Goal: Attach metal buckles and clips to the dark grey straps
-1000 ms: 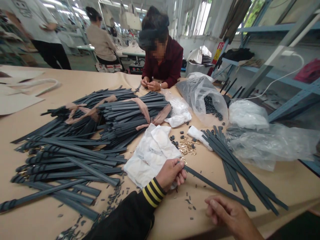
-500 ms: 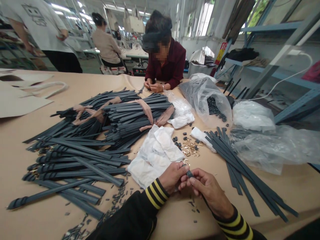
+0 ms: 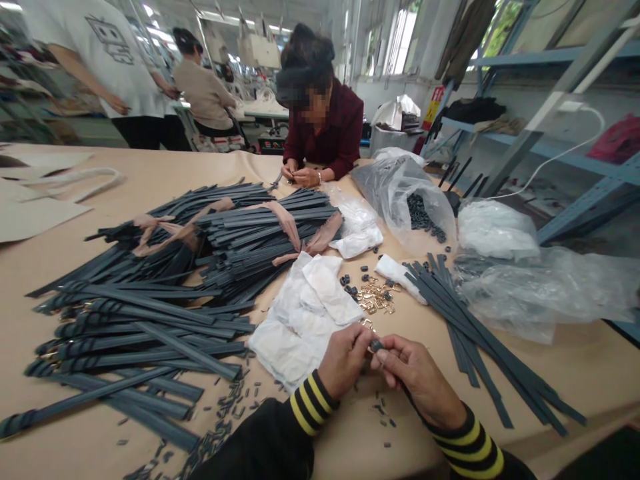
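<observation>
"Strap (image 3: 377,346), the dark one: where is it?"

"Between the wearer's two hands, above the near part of the surface (image 3: 565,360). Only a short bit shows at the fingertips; the rest is largely behind the right hand (image 3: 417,380)."

"And the grip on each side?"

"Closed on it, both. The left hand (image 3: 345,357) pinches near the end, and the right hand pinches just beside. Their fingers cover the exact contact points."

"Is that gold-coloured buckle (image 3: 368,325) joined to it?"

"I can't tell. It peeks out just beyond the left fingertips, partly hidden. More gold-coloured fittings (image 3: 376,298) lie beyond it, overlapping too much to count."

"What's around the hands?"

"A crumpled white packet (image 3: 304,313) beyond the left hand, its contents unclear, and loose dark strips (image 3: 480,333) on the right. Tied bundles (image 3: 270,233) lie farther off, their undersides hidden. Small dark offcuts (image 3: 220,413) run out of view at the bottom."

"And the clear plastic bag (image 3: 425,217)?"

"Small black loops show inside it; folds blur part of them."

"Across from us?"

"A person in maroon (image 3: 323,133) leans on the surface. What those fingers hold is too small to make out."
</observation>
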A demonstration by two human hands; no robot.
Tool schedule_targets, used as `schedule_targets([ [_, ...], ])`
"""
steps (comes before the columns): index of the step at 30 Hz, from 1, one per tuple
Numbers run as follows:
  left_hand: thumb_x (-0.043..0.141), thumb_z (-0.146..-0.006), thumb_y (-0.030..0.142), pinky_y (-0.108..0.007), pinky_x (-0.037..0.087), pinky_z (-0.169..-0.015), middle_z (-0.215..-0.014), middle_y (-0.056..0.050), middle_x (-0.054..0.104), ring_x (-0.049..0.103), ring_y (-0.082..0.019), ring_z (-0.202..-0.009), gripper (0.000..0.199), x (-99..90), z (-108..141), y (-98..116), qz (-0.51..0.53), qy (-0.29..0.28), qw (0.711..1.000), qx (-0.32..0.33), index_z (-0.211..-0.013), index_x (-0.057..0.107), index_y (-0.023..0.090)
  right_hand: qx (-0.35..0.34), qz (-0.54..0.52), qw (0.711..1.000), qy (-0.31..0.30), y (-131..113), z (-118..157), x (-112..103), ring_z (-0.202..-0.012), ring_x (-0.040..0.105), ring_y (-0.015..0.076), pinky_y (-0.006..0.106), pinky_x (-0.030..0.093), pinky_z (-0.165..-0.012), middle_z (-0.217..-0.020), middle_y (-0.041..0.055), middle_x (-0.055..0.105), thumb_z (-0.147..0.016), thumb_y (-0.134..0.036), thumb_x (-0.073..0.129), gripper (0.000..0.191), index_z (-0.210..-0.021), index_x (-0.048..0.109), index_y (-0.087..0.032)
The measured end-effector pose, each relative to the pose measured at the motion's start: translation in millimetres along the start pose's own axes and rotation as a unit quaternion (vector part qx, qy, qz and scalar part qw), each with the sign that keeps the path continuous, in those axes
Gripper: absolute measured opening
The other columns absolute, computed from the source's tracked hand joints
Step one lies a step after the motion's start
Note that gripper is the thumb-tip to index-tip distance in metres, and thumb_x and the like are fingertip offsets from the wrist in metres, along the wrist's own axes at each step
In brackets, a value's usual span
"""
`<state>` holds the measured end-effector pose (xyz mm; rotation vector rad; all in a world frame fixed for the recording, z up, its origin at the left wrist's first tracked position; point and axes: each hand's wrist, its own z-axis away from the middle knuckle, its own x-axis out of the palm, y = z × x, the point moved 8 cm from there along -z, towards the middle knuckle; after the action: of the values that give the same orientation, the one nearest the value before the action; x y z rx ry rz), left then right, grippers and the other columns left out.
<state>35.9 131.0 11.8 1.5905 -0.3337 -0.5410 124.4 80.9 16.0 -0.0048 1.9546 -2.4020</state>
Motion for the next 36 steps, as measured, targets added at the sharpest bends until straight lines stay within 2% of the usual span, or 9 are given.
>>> schedule_targets([
  [4,0.043,-0.079,0.028,-0.030,0.046,-0.073,-0.109,-0.011,0.050,0.050,-0.020,-0.100,0.025,-31.2,-1.6,3.1,0.012,0.156,0.987,0.032,-0.099,0.051,0.015,0.009,-0.032,0.999,0.005,-0.2,1.6,-4.2,-0.045,0.040,0.0039,0.017,0.031,-0.043,-0.071,0.0017,0.058,-0.081,-0.036,0.050,0.024,-0.082,0.057,-0.012],
  [6,0.047,-0.077,0.028,-0.031,0.045,-0.076,-0.114,-0.011,0.045,0.046,-0.020,-0.104,0.032,-39.8,-0.6,7.8,-0.020,0.200,0.978,0.048,-0.107,0.048,0.017,0.016,-0.035,0.999,0.002,1.0,1.6,-5.4,-0.045,0.039,0.0037,0.017,0.030,-0.042,-0.070,0.0013,0.057,-0.081,-0.036,0.050,0.025,-0.083,0.057,-0.012],
  [8,0.044,-0.079,0.035,-0.026,0.046,-0.060,-0.093,-0.008,0.055,0.054,-0.016,-0.078,0.032,-31.1,-4.8,-0.2,0.016,0.140,0.990,-0.008,-0.104,0.049,0.016,0.021,-0.036,0.999,-0.010,2.6,0.9,-3.3,-0.044,0.039,0.0038,0.017,0.030,-0.041,-0.069,0.0011,0.057,-0.082,-0.037,0.048,0.026,-0.084,0.057,-0.012],
  [10,0.043,-0.079,0.040,-0.020,0.038,-0.043,-0.066,-0.001,0.054,0.047,-0.009,-0.049,0.030,-14.2,-6.7,-10.0,0.086,0.044,0.992,-0.076,-0.090,0.052,0.014,0.022,-0.032,0.999,-0.029,4.0,-0.2,1.6,-0.044,0.040,0.0044,0.017,0.032,-0.042,-0.065,0.0007,0.056,-0.082,-0.038,0.047,0.029,-0.083,0.058,-0.012],
  [12,0.047,-0.076,0.042,-0.017,0.032,-0.037,-0.055,0.003,0.049,0.038,-0.005,-0.040,0.029,-5.3,-6.0,-15.0,0.137,0.001,0.984,-0.112,-0.075,0.051,0.014,0.023,-0.032,0.998,-0.048,6.0,-0.9,6.7,-0.044,0.042,0.0055,0.018,0.034,-0.044,-0.061,0.0002,0.056,-0.082,-0.040,0.047,0.031,-0.082,0.060,-0.011],
  [21,0.050,-0.074,0.037,-0.015,0.028,-0.030,-0.044,0.007,0.041,0.035,-0.004,-0.032,0.023,-32.8,-13.1,-27.5,0.102,0.088,0.983,-0.121,-0.065,0.046,0.015,0.169,-0.135,0.972,-0.095,28.8,19.1,8.6,-0.069,0.059,0.0122,0.025,0.047,-0.062,-0.095,0.0089,0.062,-0.079,-0.035,0.052,0.029,-0.100,0.058,-0.015],
  [29,0.051,-0.073,0.037,-0.015,0.032,-0.031,-0.044,0.007,0.042,0.039,-0.005,-0.032,0.023,-34.3,-14.8,-33.1,0.116,0.088,0.980,-0.135,-0.065,0.045,0.016,0.186,-0.137,0.969,-0.085,36.2,27.6,0.2,-0.074,0.060,0.0135,0.027,0.048,-0.065,-0.098,0.0103,0.061,-0.081,-0.033,0.049,0.030,-0.104,0.055,-0.014],
  [33,0.050,-0.073,0.036,-0.015,0.034,-0.031,-0.044,0.008,0.041,0.040,-0.006,-0.032,0.020,-33.5,-14.3,-27.5,0.097,0.092,0.984,-0.119,-0.070,0.047,0.016,0.122,-0.008,0.989,-0.082,30.8,18.5,-2.0,-0.072,0.059,0.0153,0.032,0.048,-0.067,-0.095,0.0092,0.061,-0.080,-0.034,0.048,0.037,-0.112,0.049,-0.015],
  [36,0.049,-0.074,0.033,-0.015,0.032,-0.029,-0.045,0.009,0.041,0.039,-0.005,-0.030,0.017,-32.5,-13.4,-25.3,0.081,0.100,0.986,-0.102,-0.076,0.046,0.016,-0.022,0.200,0.979,0.012,8.4,7.5,-8.8,-0.083,0.056,0.0198,0.037,0.043,-0.078,-0.097,0.0083,0.060,-0.076,-0.029,0.053,0.038,-0.112,0.050,-0.018],
])
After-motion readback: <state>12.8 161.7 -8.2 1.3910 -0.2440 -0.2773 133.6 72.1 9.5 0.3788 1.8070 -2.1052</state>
